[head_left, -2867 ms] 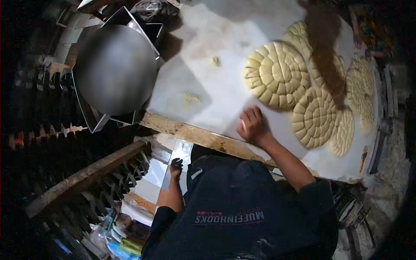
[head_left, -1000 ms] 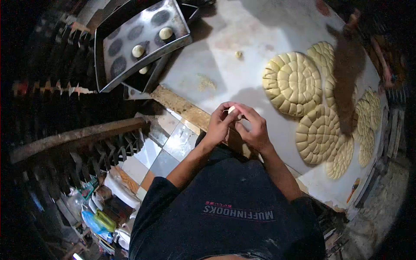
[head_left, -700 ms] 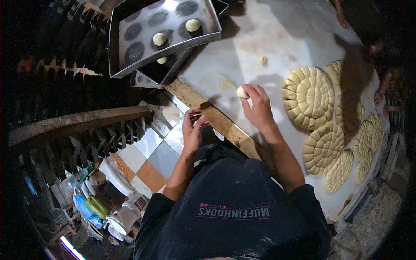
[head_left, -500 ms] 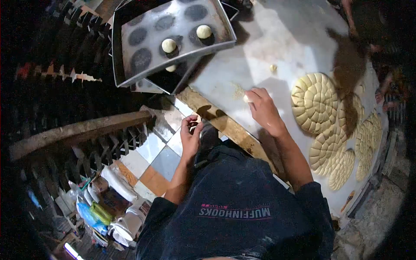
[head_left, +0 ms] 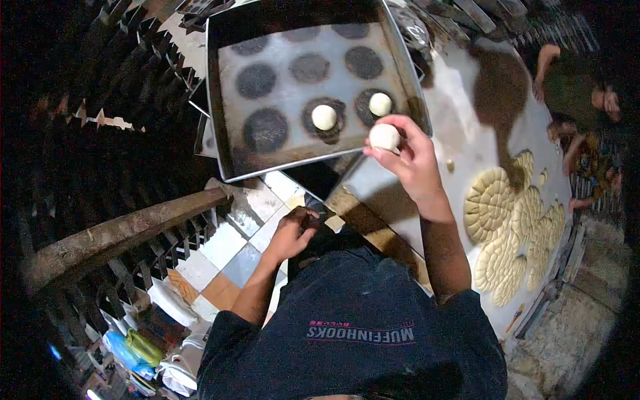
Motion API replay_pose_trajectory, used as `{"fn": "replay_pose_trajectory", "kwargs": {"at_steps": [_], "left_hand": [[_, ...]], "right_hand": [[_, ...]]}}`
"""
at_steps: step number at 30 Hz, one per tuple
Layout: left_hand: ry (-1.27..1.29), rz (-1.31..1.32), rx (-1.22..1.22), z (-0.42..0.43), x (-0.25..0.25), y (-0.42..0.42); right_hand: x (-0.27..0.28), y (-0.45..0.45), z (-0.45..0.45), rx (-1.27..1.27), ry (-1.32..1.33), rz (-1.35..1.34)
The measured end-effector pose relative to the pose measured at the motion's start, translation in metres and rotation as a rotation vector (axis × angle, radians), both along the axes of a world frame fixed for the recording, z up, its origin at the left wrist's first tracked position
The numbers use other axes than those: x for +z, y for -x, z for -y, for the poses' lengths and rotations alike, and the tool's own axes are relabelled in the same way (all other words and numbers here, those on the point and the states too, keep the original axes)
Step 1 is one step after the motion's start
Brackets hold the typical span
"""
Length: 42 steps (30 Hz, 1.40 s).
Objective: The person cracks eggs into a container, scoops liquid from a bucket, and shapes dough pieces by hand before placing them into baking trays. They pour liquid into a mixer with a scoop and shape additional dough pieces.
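Note:
My right hand point(head_left: 417, 160) grips a round white dough ball point(head_left: 385, 137) between thumb and fingers, over the near right edge of a deep metal baking tray point(head_left: 287, 163). Inside the tray, one dough ball point(head_left: 324, 117) and another dough ball point(head_left: 380, 104) sit on dark round marks. Several other dark marks have no dough on them. Lower down, my left hand point(head_left: 293, 233) hangs in front of my body, thumb apart from loosely bent fingers that lie partly in shadow. Nothing shows in it.
Scored dough rounds point(head_left: 490, 207) lie clustered on the pale worktop point(head_left: 400, 180) at right, near a small dough bit point(head_left: 450, 165). Another person point(head_left: 567, 87) is beyond the table. A wooden beam point(head_left: 127, 230) and bags point(head_left: 137, 350) are at left.
My right hand has moved from the worktop up to the tray, with the dough ball in it. My left hand sits lower in view. The tray appears larger and further right as the view shifts.

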<state>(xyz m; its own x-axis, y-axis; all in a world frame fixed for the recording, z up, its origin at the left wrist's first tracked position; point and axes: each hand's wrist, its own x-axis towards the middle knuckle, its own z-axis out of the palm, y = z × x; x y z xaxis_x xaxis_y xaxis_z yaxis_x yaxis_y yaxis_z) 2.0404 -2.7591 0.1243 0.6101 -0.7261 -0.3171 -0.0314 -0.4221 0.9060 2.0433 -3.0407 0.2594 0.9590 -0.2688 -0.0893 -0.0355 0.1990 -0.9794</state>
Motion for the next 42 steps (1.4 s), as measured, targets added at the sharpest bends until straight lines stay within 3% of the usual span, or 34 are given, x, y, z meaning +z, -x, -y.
{"fn": "replay_pose_trajectory", "kwargs": {"at_steps": [1, 3, 4, 6, 10, 12, 13, 16, 17, 18, 21, 22, 23, 25, 27, 29, 31, 33, 34, 36, 37, 38, 39, 40, 41, 42], "left_hand": [[0.005, 0.0, 0.011, -0.008, -0.007, -0.004], [-0.008, 0.034, -0.002, -0.02, -0.016, -0.01], [-0.059, 0.162, -0.007, -0.025, -0.012, -0.012], [-0.103, 0.064, 0.122, -0.031, -0.011, -0.012], [-0.157, -0.009, 0.344, -0.056, -0.034, 0.011], [-0.176, -0.087, 0.492, -0.068, -0.042, 0.033], [-0.207, -0.006, 0.531, -0.073, -0.044, 0.044], [-0.378, -0.082, 0.562, -0.082, -0.036, 0.064], [-0.391, -0.073, 0.549, -0.083, -0.034, 0.065], [-0.365, -0.032, 0.525, -0.084, -0.034, 0.063], [-0.275, 0.137, 0.417, -0.082, -0.024, 0.04], [-0.292, 0.137, 0.389, -0.08, -0.017, 0.028], [-0.306, 0.139, 0.352, -0.074, -0.004, 0.015], [-0.38, 0.131, 0.206, -0.058, 0.036, -0.002], [-0.113, 0.136, 0.275, -0.037, 0.061, 0.015], [0.119, 0.061, 0.163, -0.007, 0.077, 0.033], [0.154, 0.018, -0.061, 0.042, 0.064, 0.048], [0.034, 0.094, -0.291, 0.116, 0.059, 0.072], [0.104, 0.341, -0.525, 0.149, 0.055, 0.078], [0.28, 0.106, -0.651, 0.216, 0.043, 0.106], [0.223, -0.15, -0.628, 0.245, 0.019, 0.118], [0.202, -0.158, -0.582, 0.287, 0.012, 0.125], [0.197, 0.177, -0.463, 0.322, 0.002, 0.137], [-0.114, 0.423, -0.433, 0.357, 0.012, 0.141], [-0.089, 0.49, -0.19, 0.378, -0.007, 0.148], [-0.104, 0.621, -0.103, 0.399, -0.013, 0.154]], "right_hand": [[-0.012, -0.021, 0.002, -0.004, 0.255, 0.064], [-0.021, -0.065, 0.003, 0.034, 0.328, 0.012], [-0.027, -0.089, 0.005, 0.029, 0.503, 0.069], [-0.032, -0.135, 0.008, 0.009, 0.824, 0.116], [-0.057, -0.195, 0.013, 0.088, 1.016, 0.153], [-0.053, -0.205, 0.013, 0.273, 1.217, 0.081], [-0.045, -0.205, 0.015, 0.335, 1.248, 0.035], [-0.07, -0.214, 0.03, 0.196, 1.278, 0.135], [-0.075, -0.218, 0.034, 0.294, 1.155, 0.098], [-0.077, -0.221, 0.037, 0.383, 1.03, 0.064], [-0.066, -0.208, 0.042, 0.429, 1.086, 0.128], [-0.056, -0.19, 0.043, 0.366, 1.188, 0.119], [-0.04, -0.163, 0.038, 0.142, 1.342, 0.247], [-0.002, -0.102, 0.035, -0.135, 1.285, 0.341], [-0.001, -0.022, 0.039, -0.389, 1.087, 0.349], [-0.021, 0.063, 0.042, -0.522, 0.952, 0.166], [-0.067, 0.142, 0.056, -0.592, 1.034, -0.016], [-0.105, 0.227, 0.07, -0.715, 0.935, -0.222], [-0.123, 0.264, 0.073, -0.796, 0.83, -0.303], [-0.156, 0.345, 0.083, -0.95, 0.697, -0.42], [-0.168, 0.377, 0.086, -1.024, 0.674, -0.462], [-0.167, 0.4, 0.089, -1.056, 0.651, -0.452], [-0.162, 0.421, 0.092, -1.077, 0.744, -0.49], [-0.162, 0.436, 0.092, -1.092, 0.834, -0.531], [-0.166, 0.445, 0.09, -1.111, 0.808, -0.526], [-0.169, 0.449, 0.094, -1.14, 0.871, -0.478]]}}
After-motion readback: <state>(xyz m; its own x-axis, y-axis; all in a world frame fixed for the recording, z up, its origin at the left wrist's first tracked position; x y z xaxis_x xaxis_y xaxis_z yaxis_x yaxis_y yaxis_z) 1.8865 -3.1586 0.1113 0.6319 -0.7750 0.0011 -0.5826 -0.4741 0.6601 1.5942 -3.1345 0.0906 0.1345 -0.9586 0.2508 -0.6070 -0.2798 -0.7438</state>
